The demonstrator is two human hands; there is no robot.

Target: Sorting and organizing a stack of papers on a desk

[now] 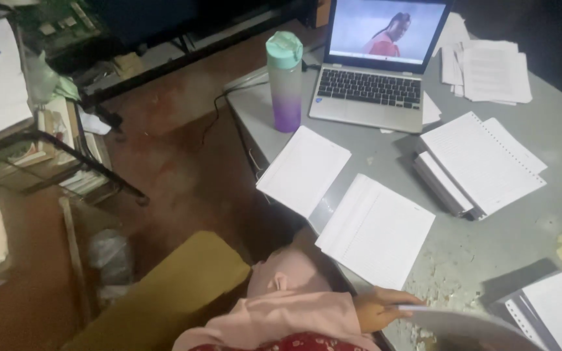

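Left hand (377, 311): low at the table's near edge, pink sleeve (281, 312) to the wrist, fingers closed on the edge of a curved grey sheet (463, 325) at the bottom of the view. Thumb on top of the sheet, remaining fingers underneath. Right hand: out of view; condition impossible to tell.

Grey sheet: over the near right part of the grey table (541, 130), just left of a punched paper stack (557, 305) at the lower right corner.

Just beyond the hand: a ruled white sheet (377, 231), flat on the table. Beside that, a second white sheet (304, 170), overhanging the table's left edge.

Further right: a thick stack of punched pages (479, 162). At the far edge: an open laptop (375, 65) with lit screen, a tall bottle (285, 81) with teal lid and purple base upright just left of the laptop, loose papers (489, 68) to the right.

Off the table, lower left: a yellow cushion (170, 286) on a reddish floor (170, 169).
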